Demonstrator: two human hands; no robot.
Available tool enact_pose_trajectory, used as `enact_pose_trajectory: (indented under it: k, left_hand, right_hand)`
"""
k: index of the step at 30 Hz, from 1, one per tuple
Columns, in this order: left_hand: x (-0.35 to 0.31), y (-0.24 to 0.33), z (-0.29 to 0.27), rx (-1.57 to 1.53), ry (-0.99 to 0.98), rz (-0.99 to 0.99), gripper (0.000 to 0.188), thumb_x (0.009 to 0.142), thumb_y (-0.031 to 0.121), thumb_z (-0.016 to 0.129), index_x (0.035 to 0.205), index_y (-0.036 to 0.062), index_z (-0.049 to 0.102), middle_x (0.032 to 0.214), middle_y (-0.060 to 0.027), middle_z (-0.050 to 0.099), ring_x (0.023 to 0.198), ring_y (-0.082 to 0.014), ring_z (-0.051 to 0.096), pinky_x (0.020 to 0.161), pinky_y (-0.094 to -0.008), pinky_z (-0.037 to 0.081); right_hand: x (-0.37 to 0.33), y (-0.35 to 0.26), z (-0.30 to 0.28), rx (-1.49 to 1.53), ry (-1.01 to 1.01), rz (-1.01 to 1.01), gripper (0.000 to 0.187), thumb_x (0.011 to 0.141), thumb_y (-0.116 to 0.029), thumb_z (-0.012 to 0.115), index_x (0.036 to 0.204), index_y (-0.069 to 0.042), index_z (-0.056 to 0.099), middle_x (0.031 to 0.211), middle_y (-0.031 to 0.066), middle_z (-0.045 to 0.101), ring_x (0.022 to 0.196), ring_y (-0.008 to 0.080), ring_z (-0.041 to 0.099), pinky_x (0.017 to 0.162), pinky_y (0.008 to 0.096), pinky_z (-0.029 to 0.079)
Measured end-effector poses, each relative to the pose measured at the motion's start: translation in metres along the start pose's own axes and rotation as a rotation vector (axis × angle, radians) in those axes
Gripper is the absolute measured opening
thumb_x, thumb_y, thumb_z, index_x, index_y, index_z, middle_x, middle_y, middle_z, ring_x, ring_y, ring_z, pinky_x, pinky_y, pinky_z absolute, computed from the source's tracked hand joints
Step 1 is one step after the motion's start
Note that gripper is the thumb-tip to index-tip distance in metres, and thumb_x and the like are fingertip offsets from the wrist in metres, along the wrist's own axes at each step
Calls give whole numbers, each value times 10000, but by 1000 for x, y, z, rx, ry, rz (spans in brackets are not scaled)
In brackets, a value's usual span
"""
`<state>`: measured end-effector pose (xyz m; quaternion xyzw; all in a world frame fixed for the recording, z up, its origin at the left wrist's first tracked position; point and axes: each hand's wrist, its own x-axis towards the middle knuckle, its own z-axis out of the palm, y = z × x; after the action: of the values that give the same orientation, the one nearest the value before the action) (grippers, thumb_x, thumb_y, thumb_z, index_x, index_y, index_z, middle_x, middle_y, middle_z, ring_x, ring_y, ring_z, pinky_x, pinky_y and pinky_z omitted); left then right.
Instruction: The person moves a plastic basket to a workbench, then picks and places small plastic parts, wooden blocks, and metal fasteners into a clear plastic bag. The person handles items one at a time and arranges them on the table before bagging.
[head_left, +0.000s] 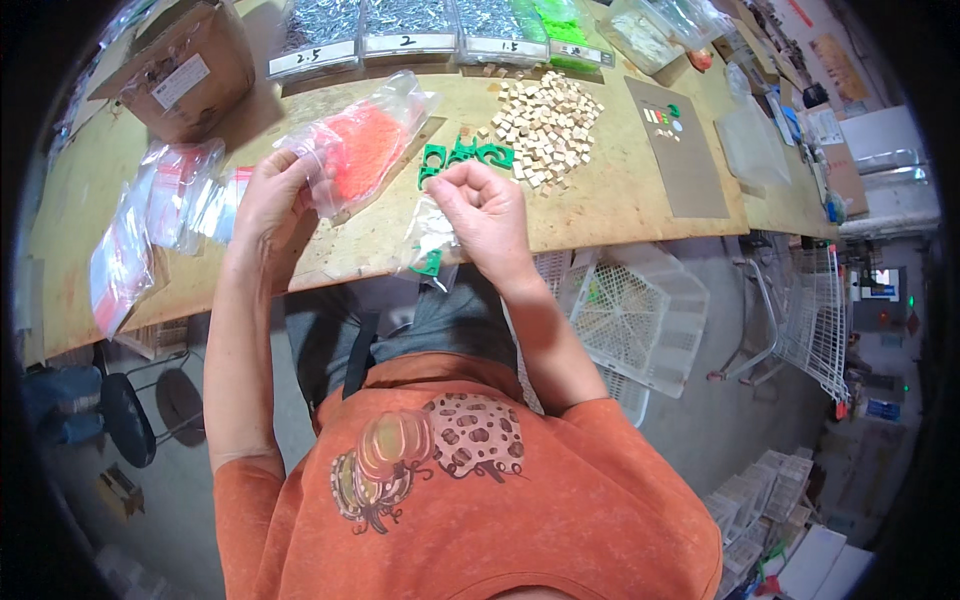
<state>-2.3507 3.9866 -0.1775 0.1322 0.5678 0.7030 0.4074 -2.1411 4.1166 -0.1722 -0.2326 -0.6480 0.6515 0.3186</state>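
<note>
Centrally, left hand pinched orange bag, right hand small bag; cubes lay upper centre, presumably for reach.

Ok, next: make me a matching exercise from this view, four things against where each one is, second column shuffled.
Things:
1. wooden cubes
2. bag of orange pieces
3. small clear bag
4. cardboard box

Places:
A. hanging from the fingers of the right hand
B. at the upper left of the picture
C. heaped on the table, to the right of the green pieces
D. next to the left hand

Right pairs: 1-C, 2-D, 3-A, 4-B
</note>
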Motion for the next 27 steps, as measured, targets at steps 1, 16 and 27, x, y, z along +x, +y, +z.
enact_pose_trajectory:
  k: [1,16,27]
  left_hand:
    - [-3,2,-1,-84,20,-47,218,946,65,567,1128,-54,592,910,-91,662,724,-149,638,655,-268,563]
    - [-50,12,-25,-585,-40,-161,306,973,33,482,1223,-144,476,1195,-288,569,1145,-387,584,1038,-455,483]
    - [-49,9,-29,-548,-41,-145,323,978,25,453,1247,-153,460,1192,-286,574,1111,-367,609,1006,-437,511]
  right_hand:
    - [-1,0,-2,8,14,4,129,907,-95,660,801,-27,630,564,-101,492,512,-25,372,458,203,268]
    - [-12,14,-16,-113,-49,96,108,925,-94,644,838,-30,637,580,-108,461,530,-18,349,473,202,275]
    - [-12,18,-14,-120,-45,53,102,921,-79,649,831,-34,635,577,-117,452,533,-24,342,480,193,269]
